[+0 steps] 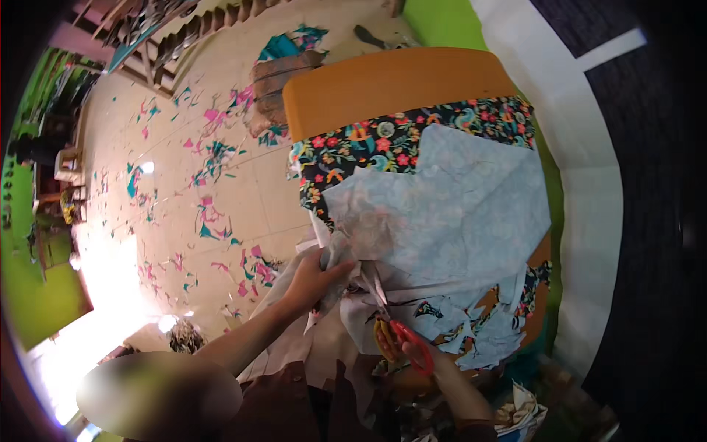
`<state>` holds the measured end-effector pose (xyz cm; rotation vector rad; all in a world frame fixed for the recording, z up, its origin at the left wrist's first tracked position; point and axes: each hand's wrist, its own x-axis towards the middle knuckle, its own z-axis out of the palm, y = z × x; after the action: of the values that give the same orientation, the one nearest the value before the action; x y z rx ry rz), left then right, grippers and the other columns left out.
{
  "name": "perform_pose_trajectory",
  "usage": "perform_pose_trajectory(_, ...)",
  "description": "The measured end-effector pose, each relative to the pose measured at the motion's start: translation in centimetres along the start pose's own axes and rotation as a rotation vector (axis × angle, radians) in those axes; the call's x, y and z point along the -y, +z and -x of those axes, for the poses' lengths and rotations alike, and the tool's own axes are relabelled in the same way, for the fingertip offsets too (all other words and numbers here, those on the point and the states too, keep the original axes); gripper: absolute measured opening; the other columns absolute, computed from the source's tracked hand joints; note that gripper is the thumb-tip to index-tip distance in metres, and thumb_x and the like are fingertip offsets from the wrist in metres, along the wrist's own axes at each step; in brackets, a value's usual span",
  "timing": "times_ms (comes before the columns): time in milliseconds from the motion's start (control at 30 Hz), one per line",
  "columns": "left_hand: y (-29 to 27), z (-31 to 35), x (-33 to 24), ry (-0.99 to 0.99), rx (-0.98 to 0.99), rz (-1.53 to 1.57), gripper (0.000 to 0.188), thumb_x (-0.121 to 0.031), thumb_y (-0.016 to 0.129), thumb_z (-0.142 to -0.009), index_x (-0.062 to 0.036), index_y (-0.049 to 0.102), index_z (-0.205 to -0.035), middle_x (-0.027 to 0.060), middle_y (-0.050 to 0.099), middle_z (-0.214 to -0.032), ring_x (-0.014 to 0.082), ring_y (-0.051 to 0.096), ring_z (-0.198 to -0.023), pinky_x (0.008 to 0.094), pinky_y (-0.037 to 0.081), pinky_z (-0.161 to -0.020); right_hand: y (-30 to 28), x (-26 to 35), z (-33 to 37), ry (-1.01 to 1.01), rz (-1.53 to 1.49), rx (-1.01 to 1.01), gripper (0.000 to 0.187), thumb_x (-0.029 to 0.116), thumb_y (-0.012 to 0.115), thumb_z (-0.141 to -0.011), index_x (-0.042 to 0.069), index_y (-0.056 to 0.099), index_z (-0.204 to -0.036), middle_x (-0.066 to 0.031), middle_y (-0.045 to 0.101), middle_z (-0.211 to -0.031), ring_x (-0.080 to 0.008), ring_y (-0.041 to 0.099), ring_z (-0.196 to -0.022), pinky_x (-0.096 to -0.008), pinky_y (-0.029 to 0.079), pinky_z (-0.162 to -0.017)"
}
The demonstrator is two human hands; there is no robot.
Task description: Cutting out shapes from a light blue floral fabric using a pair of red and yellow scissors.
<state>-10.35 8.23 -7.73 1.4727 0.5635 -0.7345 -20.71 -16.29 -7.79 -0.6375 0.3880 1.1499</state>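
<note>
My right hand (434, 368) is closed around the handles of a pair of scissors (414, 345), which are red and yellow. Their metal blades are spread and point up and to the left, at the edge of a sheet of fabric (471, 199) with its pale blue-grey back facing up. Pinched in my left hand (309, 283) is the near left edge of this sheet, just left of the blade tips. Along the far and left sides, the dark floral face (375, 147) of fabric shows. Cut floral and pale scraps (486, 339) lie right of the scissors.
An orange-brown table (398, 81) bears the fabric. Pink and teal scraps (213, 162) litter the tiled floor at left, near a brown bundle (276, 92). At the far left, a wooden rack (158, 66) holds shoe-like forms. A white wall (589, 221) runs along the right.
</note>
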Motion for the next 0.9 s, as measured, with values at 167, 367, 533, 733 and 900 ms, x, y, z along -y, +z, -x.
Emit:
perform_pose_trajectory(167, 0.3, 0.7, -0.8, -0.054, 0.069, -0.004, 0.029, -0.026, 0.065, -0.075, 0.0018, 0.057, -0.081, 0.0038, 0.057, -0.068, 0.0092, 0.054, -0.06, 0.0251, 0.043, -0.053, -0.3, 0.5, -1.4, -0.005, 0.126, 0.029, 0.08, 0.063, 0.055, -0.068, 0.006, 0.033, -0.119, -0.0002, 0.04, -0.097, -0.0066, 0.04, -0.077, -0.0188, 0.035, -0.067)
perform_pose_trajectory(367, 0.0, 1.1, -0.6, -0.024, 0.029, 0.035, 0.029, -0.025, 0.064, -0.075, 0.0021, 0.059, -0.083, 0.0025, 0.057, -0.069, 0.0069, 0.051, -0.057, 0.0241, 0.042, -0.052, 2.0, 2.7, -2.5, -0.048, 0.348, 0.012, 0.086, 0.071, 0.049, -0.064, 0.007, 0.032, -0.119, -0.0007, 0.039, -0.092, -0.0065, 0.039, -0.077, -0.0191, 0.036, -0.066)
perform_pose_trajectory(533, -0.4, 1.0, -0.3, -0.012, 0.047, 0.088, 0.027, -0.023, 0.064, -0.075, 0.0016, 0.06, -0.085, 0.002, 0.058, -0.071, 0.0059, 0.051, -0.06, 0.0225, 0.042, -0.054, 3.0, 3.2, -3.3, -0.123, 0.427, 0.012, 0.089, 0.072, 0.049, -0.062, 0.005, 0.032, -0.119, -0.0012, 0.041, -0.087, -0.0062, 0.04, -0.073, -0.0183, 0.037, -0.062)
perform_pose_trajectory(733, -1.7, 0.9, -0.1, -0.072, 0.102, 0.024, 0.028, -0.024, 0.064, -0.074, 0.0012, 0.061, -0.086, 0.0015, 0.059, -0.072, 0.0055, 0.052, -0.063, 0.022, 0.041, -0.058, 3.3, 3.4, -3.4, 0.019, 0.343, -0.067, 0.097, 0.071, 0.056, -0.056, 0.007, 0.031, -0.125, 0.0008, 0.037, -0.083, -0.0028, 0.033, -0.051, -0.0168, 0.03, -0.044)
perform_pose_trajectory(900, -2.2, 0.8, -0.9, -0.109, 0.231, -0.099, 0.029, -0.024, 0.066, -0.073, 0.0013, 0.061, -0.086, 0.0024, 0.06, -0.071, 0.0067, 0.053, -0.064, 0.0231, 0.042, -0.061, 3.4, 3.3, -3.4, 0.214, 0.085, -0.203, 0.086, 0.065, 0.061, -0.058, 0.01, 0.037, -0.12, 0.0004, 0.041, -0.08, -0.0049, 0.038, -0.06, -0.0157, 0.034, -0.052)
